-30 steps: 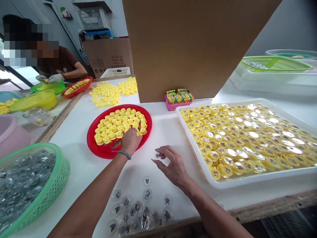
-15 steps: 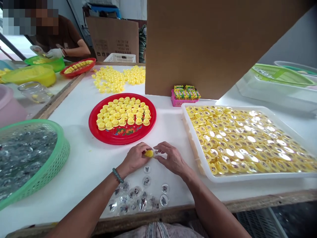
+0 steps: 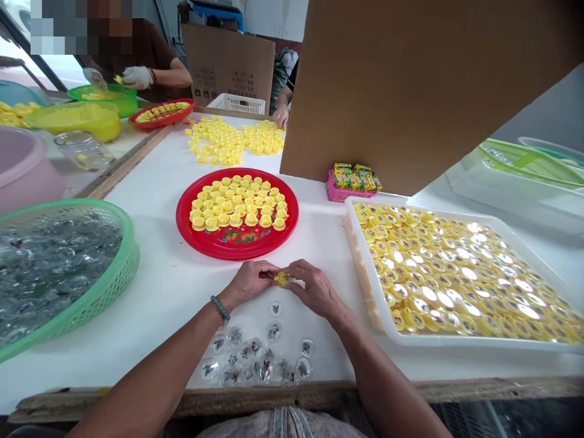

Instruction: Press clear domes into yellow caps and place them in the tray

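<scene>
My left hand point(image 3: 252, 281) pinches a small round yellow plastic piece point(image 3: 281, 278) above the white table. Close against it, my right hand point(image 3: 312, 287) has its fingers closed on a clear disc point(image 3: 298, 282), mostly covered by the fingers; the disc meets the yellow piece. Below my hands lie several loose clear printed discs point(image 3: 274, 331), some overlapping. Beyond my hands, a red tray point(image 3: 201, 242) carries rows of yellow cup-shaped pieces point(image 3: 237, 198). On the right, a white tray point(image 3: 353, 228) is full of yellow pieces topped with shiny printed discs point(image 3: 438, 274).
A green basket point(image 3: 130, 258) of clear discs stands at the left. A brown cardboard panel point(image 3: 387, 91) rises behind a pink basket point(image 3: 337, 193) of small packets. Loose yellow pieces point(image 3: 219, 140) lie farther back. A gloved co-worker's hand point(image 3: 137, 78) and another person's hand point(image 3: 281, 115) are across the table.
My right hand has brought the clear disc up against the yellow piece; before, they were slightly apart. The view has shifted left, and another person's hand now shows beside the cardboard.
</scene>
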Demonstrator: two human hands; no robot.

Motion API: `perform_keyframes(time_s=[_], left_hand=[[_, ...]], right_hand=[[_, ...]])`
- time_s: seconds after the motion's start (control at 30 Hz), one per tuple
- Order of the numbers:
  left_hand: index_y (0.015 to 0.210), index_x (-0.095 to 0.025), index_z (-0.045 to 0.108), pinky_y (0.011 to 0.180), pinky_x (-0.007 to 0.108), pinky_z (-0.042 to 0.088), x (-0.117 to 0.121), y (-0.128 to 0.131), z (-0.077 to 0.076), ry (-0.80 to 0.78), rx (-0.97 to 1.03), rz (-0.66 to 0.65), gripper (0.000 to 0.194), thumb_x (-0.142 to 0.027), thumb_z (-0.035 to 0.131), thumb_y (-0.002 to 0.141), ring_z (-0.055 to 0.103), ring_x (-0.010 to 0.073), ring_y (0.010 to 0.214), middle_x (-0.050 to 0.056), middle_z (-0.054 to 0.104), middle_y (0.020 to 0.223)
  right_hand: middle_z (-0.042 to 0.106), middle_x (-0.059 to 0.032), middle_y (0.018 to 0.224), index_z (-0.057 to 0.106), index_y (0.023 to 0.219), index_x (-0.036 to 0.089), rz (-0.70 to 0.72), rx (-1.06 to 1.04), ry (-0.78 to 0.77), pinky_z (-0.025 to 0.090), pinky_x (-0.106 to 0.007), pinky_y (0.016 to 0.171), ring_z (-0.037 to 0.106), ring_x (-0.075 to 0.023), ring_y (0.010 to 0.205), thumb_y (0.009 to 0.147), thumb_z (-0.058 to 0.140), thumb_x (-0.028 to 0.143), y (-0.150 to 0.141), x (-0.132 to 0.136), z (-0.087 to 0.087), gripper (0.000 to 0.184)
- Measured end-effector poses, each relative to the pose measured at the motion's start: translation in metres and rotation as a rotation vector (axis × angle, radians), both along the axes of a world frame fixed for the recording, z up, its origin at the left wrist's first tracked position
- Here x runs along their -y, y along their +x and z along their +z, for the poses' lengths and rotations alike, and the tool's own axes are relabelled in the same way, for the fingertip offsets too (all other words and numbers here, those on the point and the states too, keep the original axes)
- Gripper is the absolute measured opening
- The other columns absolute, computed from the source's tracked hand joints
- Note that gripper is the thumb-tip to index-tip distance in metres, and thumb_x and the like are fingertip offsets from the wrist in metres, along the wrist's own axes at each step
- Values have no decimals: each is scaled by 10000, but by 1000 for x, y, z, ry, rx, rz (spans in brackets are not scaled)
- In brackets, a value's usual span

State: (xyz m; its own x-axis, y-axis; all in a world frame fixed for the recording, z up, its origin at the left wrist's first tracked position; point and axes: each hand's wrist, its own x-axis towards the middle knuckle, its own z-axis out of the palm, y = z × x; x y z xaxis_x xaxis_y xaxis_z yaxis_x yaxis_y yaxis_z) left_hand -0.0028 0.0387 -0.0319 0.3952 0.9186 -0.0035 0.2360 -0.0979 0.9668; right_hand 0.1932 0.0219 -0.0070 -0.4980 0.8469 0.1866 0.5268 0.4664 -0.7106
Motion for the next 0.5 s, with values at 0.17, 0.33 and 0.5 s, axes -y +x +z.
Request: perform_keyframes(time_s=[0.17,0.33,0.5], left_hand=[[844,-147,715,698,247,495,0,1,2,-40,-58,30,208,-159,587,682,646,164,742,52,722,814],[792,-152,709,686,240,487,1,3,5,-49,-81,52,165,-177,585,686,642,158,722,47,725,796],[773,-147,707,642,232,470,1,7,9,-57,-110,77,159,-181,578,686,630,154,684,44,717,751]], right_hand=[[602,-40,989,638,1069,261,-1,25,-22,455,-261,761,592,-152,861,834,595,197,0,0,2,247],[609,-29,970,651,1029,252,-8,44,-38,449,-244,735,591,-144,838,812,624,180,1,2,4,230],[612,-27,915,662,999,237,-42,77,-12,441,-245,703,576,-153,820,764,686,188,0,2,3,241]])
